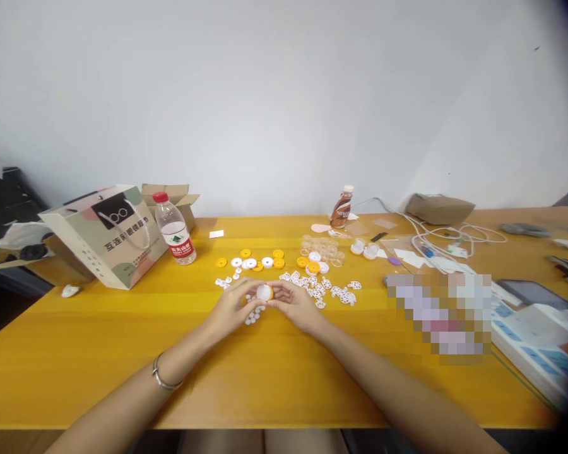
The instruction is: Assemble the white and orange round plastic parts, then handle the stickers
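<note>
Between my two hands is a small round case (264, 292), white on one face with an orange rim on its right side. The fingers of my left hand (233, 306) close on its left edge. My right hand (294, 303) grips the orange side. Just below it lie several small white round pieces (252, 315), partly hidden by my fingers. White openwork pieces (316, 287) are spread to the right of my right hand. Behind my hands sit white discs (250, 263) and orange discs (221, 262). Small white knobs (224, 282) lie beyond my left hand.
A paper bag (108, 239), a red-capped water bottle (176, 233) and a cardboard box (184, 205) stand at the left. Clear rings (329, 251) and a brown drink bottle (342, 208) are behind right. Cables (435, 230) and a power strip (525, 343) occupy the right side.
</note>
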The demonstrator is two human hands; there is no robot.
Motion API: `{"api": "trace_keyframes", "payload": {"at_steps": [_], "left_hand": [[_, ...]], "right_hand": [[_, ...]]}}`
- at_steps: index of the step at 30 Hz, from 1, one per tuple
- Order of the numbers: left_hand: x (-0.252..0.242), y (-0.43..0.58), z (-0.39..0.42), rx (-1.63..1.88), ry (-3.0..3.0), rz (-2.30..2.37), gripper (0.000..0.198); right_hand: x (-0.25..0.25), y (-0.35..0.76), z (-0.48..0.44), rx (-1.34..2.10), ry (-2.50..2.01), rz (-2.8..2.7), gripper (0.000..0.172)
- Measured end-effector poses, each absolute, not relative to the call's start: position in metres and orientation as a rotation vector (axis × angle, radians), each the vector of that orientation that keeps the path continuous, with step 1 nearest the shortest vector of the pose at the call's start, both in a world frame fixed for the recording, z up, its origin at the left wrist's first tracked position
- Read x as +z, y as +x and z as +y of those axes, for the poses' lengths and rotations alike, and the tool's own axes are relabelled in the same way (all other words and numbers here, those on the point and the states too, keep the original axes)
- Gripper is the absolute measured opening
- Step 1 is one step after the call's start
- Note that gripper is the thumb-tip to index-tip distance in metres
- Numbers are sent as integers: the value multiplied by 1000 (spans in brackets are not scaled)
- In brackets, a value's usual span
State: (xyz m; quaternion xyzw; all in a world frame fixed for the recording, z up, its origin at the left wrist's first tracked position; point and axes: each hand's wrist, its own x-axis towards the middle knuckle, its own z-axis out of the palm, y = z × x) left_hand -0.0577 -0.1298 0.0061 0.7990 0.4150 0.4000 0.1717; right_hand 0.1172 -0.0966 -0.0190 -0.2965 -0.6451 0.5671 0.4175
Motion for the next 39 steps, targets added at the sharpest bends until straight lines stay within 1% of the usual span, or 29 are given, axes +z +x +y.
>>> {"api": "trace_keyframes", "payload": {"at_steps": [4, 11, 16, 20, 23, 26, 28, 32, 39], "left_hand": [[8, -58, -131, 1122, 2293, 1173, 31], [9, -62, -132, 1064, 2416, 1145, 32], [6, -65, -131, 1007, 2524, 1125, 32], [2, -64, -131, 1064, 2433, 1193, 31], [0, -63, -130, 1106, 2344, 1217, 29], [0, -60, -131, 1150, 2240, 1235, 27], [1, -58, -132, 1170, 2178, 1263, 26], [2, -56, -133, 1174, 2122, 1283, 25], [1, -56, -129, 1169, 2189, 1191, 29]], "right_hand": [[-16, 116, -99, 1480, -749, -1528, 39], [-16, 116, -99, 1528, -765, -1509, 36], [-20, 115, -100, 1485, -795, -1550, 34], [-17, 117, -103, 1387, -751, -1691, 29], [-11, 120, -107, 1224, -723, -1874, 26], [-6, 121, -111, 1028, -741, -1982, 27], [-6, 119, -112, 981, -737, -2000, 28], [-12, 116, -110, 1079, -716, -1906, 28], [-21, 116, -97, 1333, -739, -1699, 32]]}}
